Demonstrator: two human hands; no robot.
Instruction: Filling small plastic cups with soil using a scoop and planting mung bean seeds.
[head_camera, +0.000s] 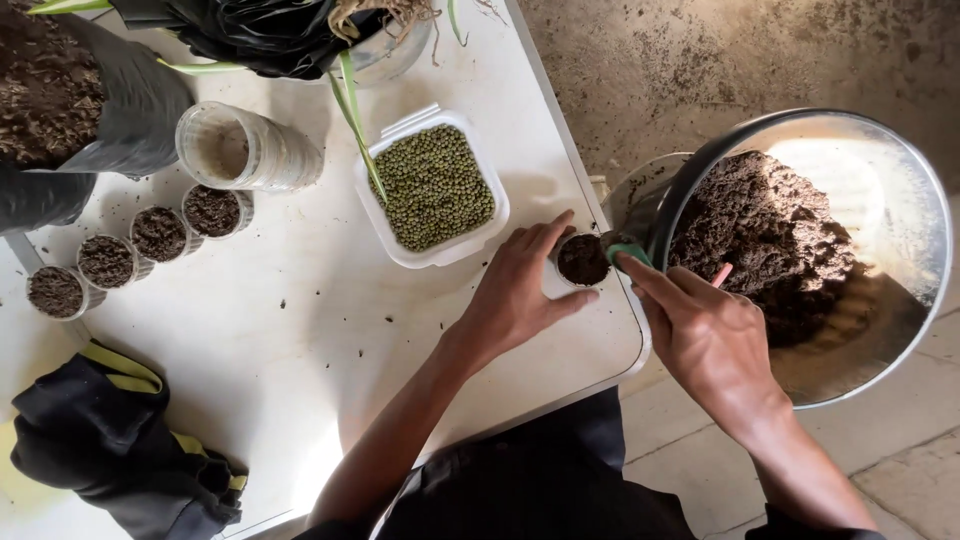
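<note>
My left hand (520, 290) grips a small clear cup filled with dark soil (582, 260) at the right edge of the white table (300, 340). Beside the cup, my right hand (705, 330) holds a small green scoop (628, 252) whose tip rests against the cup's rim. A large metal bowl (880, 210) holding a heap of dark soil (770, 235) stands just right of the table, under my right hand.
A white tub of green beans (432, 188) sits mid-table. Several soil-filled cups (135, 248) line the left side below an empty clear cup (245, 150) lying on its side. Black soil bags (90, 100) stand at the back; dark gloves (110, 450) lie front left.
</note>
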